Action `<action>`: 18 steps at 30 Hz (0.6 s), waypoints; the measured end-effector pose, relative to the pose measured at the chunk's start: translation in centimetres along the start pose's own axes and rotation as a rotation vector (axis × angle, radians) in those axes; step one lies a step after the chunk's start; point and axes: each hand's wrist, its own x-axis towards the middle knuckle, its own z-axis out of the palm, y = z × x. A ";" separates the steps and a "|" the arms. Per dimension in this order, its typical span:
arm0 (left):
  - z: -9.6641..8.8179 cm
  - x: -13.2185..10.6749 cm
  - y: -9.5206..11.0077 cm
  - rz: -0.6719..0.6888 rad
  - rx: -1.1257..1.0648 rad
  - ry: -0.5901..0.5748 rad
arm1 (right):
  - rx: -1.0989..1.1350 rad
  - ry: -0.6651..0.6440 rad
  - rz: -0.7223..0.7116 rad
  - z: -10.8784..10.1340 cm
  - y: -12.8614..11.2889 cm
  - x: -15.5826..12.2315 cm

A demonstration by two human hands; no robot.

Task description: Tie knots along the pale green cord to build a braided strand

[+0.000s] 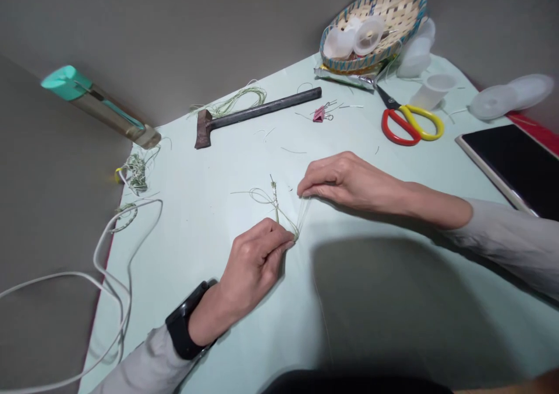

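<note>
Low over the middle of the table, my left hand (257, 254) pinches a small bundle of thin green strands (289, 222) between thumb and fingertips. The strands loop up to a short knotted stem (275, 196) lying just beyond the fingers, with a loose loop (261, 195) at its left. Up and to the right, my right hand (345, 178) is closed in a pinch on fine pale thread (302, 210), which spans down to the left fingertips. A long loose end of thread trails toward the table's front. The exact grip inside the fingers is hidden.
A hammer (262, 110), pink binder clip (320, 113) and red-yellow scissors (413, 123) lie behind the hands. At the back right stands a woven basket (414, 1) with plastic cups; a phone (515, 161) lies right. A bottle (105, 109) and white cable (124, 277) are left.
</note>
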 end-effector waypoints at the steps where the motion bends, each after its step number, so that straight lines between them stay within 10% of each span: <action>1: 0.0 0.0 0.0 -0.011 -0.014 -0.001 | -0.013 0.018 0.007 0.2 0.3 0.3; 9: 0.0 0.0 0.3 -0.108 -0.047 -0.002 | -0.288 0.199 0.059 0.1 1.0 -0.5; 18: 0.3 -0.3 0.2 -0.150 -0.061 0.021 | -0.604 0.096 0.015 4.5 -7.4 -5.2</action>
